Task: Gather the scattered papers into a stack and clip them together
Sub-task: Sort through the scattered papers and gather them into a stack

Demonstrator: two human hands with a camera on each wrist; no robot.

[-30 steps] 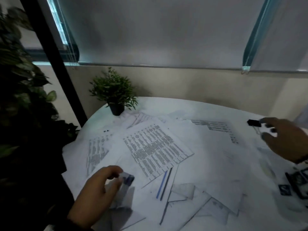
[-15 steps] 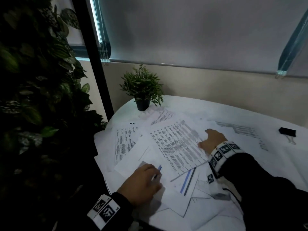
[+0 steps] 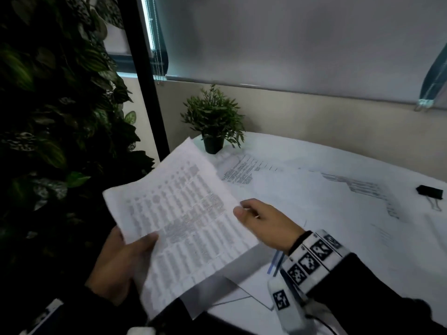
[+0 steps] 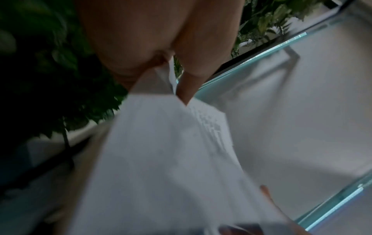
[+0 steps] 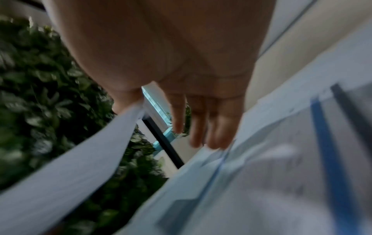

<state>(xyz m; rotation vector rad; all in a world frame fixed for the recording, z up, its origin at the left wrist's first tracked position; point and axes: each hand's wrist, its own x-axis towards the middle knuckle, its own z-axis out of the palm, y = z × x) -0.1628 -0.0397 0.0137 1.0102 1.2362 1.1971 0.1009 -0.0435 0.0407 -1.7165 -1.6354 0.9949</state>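
Left hand [image 3: 118, 264] grips printed sheets [image 3: 183, 226], thumb on top, fingers beneath, lifted off table [image 3: 338, 165] and tilted. Right hand [image 3: 263, 223] at sheets' right edge: thumb touching edge, fingers loosely extended; pinch unclear. More papers [image 3: 302, 201] scattered flat on table. Black clip [image 3: 429, 191] lies far right, apart. Potted plant [image 3: 214, 122] at table's back.

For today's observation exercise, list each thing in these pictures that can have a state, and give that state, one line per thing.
Printed sheets: lifted off the table, held at two edges.
Left hand: grips the sheets' near left edge, thumb on top.
Right hand: pinches the sheets' right edge.
Loose papers: still scattered flat on the table.
Binder clip: lying on the table, unused, clipped to nothing.
Potted plant: upright at the table's far edge.
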